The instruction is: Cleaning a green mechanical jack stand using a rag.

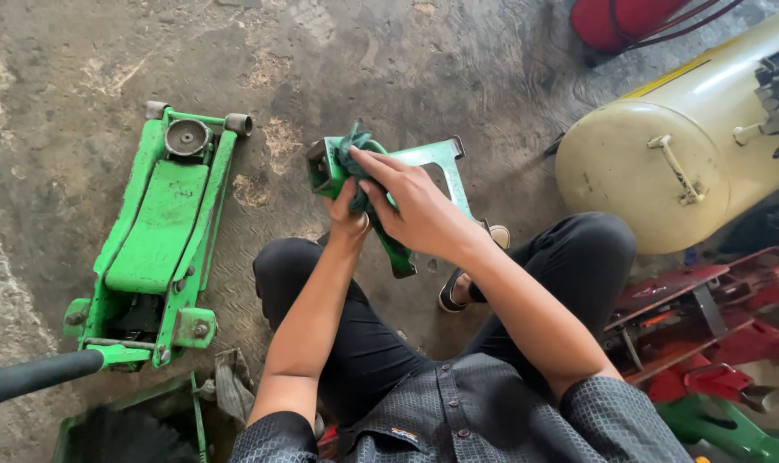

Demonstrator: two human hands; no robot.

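Stained concrete floor [81, 69]; left hand [348, 221] clasping green metal bracket [424, 163], right hand [415, 206] pressing dark rag [352, 159], both grips closed; paint scuffed.

Head camera, looking steeply down, close above lap

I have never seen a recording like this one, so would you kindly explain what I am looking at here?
There is one picture, taken from a camera on a person's head, looking down at their own hands and knees as they crouch over a concrete floor. The left hand grips a green metal bracket, while the right hand presses a dark green cloth against it. On the floor to the left lies a green floor jack with a black handle. To the right sits a cream tank, with red metal parts below it.
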